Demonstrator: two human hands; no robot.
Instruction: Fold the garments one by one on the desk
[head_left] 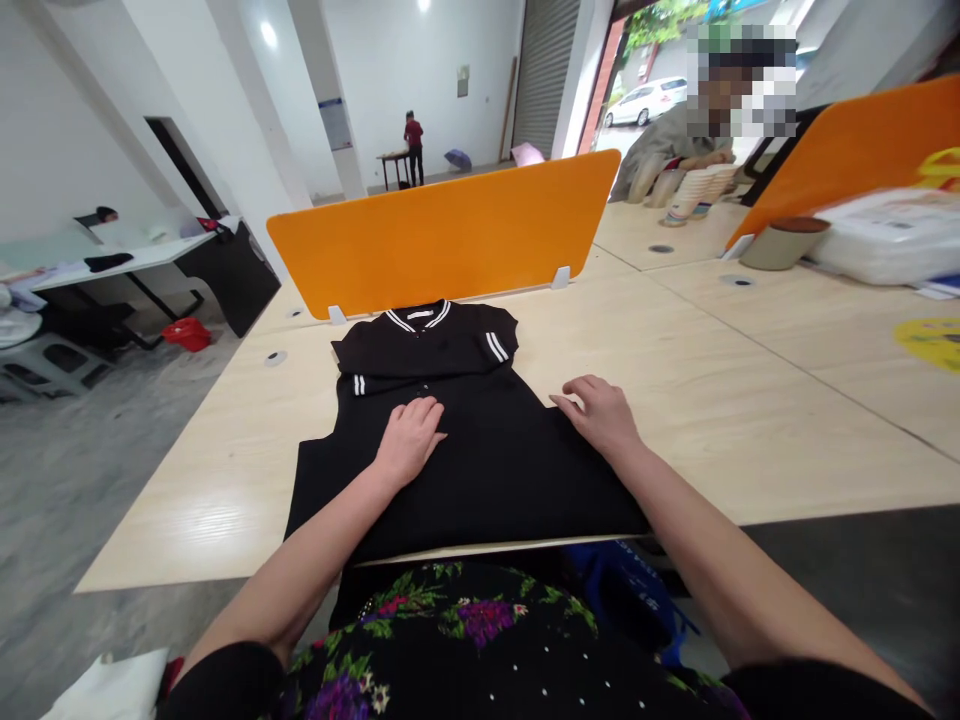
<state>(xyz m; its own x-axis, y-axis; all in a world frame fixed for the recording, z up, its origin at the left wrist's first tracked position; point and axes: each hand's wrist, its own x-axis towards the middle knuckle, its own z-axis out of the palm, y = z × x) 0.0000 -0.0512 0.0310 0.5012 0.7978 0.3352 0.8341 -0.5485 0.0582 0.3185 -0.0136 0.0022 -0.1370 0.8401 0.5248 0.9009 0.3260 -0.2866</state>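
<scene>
A black short-sleeved shirt [465,470] lies spread on the light wood table, its white-striped collar pointing away from me. Its sleeves are folded inward across the chest, with white double stripes on their cuffs. My left hand [409,438] rests on the middle of the shirt, fingers loosely bent and thumb apart, gripping nothing that I can see. At the shirt's right edge is my right hand [602,415], its thumb and fingers apart, touching or just above the cloth there.
An orange divider [450,240] stands behind the shirt. To the right are stacked paper cups [694,190], a round greenish container [784,243] and a white plastic-wrapped pack [892,235]. A person in grey [652,150] sits across. A blue bag [626,595] hangs below the table edge.
</scene>
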